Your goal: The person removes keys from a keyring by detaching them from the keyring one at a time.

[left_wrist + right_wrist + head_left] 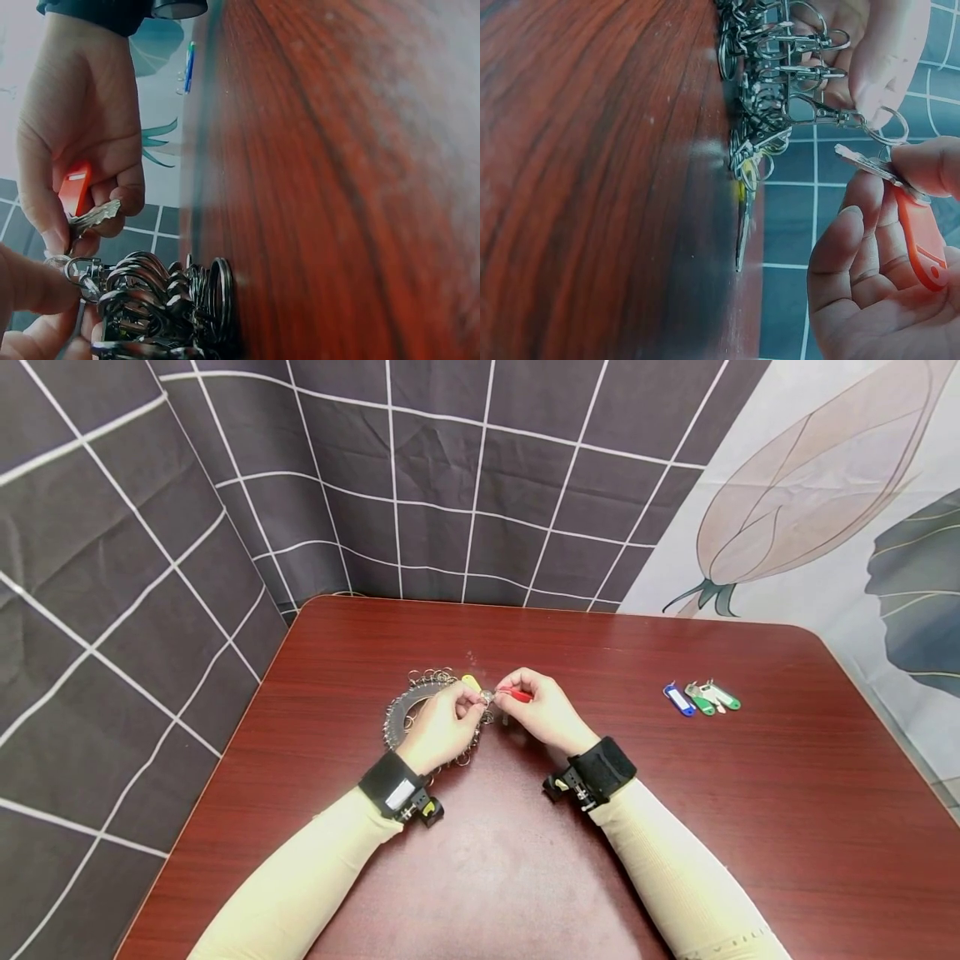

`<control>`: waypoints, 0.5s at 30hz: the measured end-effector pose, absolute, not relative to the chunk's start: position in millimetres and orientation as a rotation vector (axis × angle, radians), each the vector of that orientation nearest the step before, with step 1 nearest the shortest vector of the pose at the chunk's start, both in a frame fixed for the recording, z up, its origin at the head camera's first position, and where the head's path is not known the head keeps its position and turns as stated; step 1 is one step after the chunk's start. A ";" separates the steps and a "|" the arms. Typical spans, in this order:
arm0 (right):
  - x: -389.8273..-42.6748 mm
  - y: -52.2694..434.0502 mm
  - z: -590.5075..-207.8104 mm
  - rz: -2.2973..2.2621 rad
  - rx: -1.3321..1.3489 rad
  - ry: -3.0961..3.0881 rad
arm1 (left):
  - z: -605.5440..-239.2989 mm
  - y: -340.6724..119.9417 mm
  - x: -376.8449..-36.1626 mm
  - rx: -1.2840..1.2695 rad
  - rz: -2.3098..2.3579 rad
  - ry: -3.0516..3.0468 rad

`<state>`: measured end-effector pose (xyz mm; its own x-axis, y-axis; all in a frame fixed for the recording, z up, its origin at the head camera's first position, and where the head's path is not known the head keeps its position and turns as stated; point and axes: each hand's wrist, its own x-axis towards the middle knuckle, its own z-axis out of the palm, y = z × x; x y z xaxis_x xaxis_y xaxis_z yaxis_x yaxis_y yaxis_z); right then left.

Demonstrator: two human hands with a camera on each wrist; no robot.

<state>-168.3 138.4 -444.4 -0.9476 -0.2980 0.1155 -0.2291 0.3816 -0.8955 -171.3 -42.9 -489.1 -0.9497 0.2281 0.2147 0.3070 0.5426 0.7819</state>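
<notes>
My left hand (438,727) pinches a small metal split ring (907,132) between thumb and fingertip. That ring hangs from a clasp on a large, flat, grey ring-shaped key holder (399,710), whose edge bears several clasps and rings. Right beside it, my right hand (550,717) pinches a silver key (868,163) joined to a red key tag (921,241); the key's head lies right at the split ring. A yellow key tag (470,682) with a key sits on the holder's far side. My left hand and forearm cover part of the holder.
To the right on the red-brown wooden table (787,777) lie a blue key tag (679,700) and green key tags (702,703) with keys. A dark checked curtain (442,468) stands behind the far edge, with a printed floral cloth (810,485) at right.
</notes>
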 end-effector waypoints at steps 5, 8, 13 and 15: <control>-166.4 136.9 -444.5 -1.624 -0.504 2.504 | -489.1 -43.6 -171.1 -0.422 -1.436 -2.605; -167.0 136.7 -447.3 -1.607 -0.497 2.484 | -488.2 -43.7 -170.5 -0.419 -1.474 -2.570; -167.9 136.6 -449.6 -1.596 -0.477 2.503 | -487.1 -43.9 -169.6 -0.423 -1.488 -2.545; -168.0 136.3 -449.4 -1.599 -0.476 2.510 | -487.1 -44.0 -169.3 -0.424 -1.489 -2.540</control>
<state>-168.0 136.3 -449.4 -0.9422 -0.3294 0.0613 -0.1948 0.3897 -0.9001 -169.3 -44.0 -487.1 -0.9457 0.1587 0.2837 0.3251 0.4620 0.8251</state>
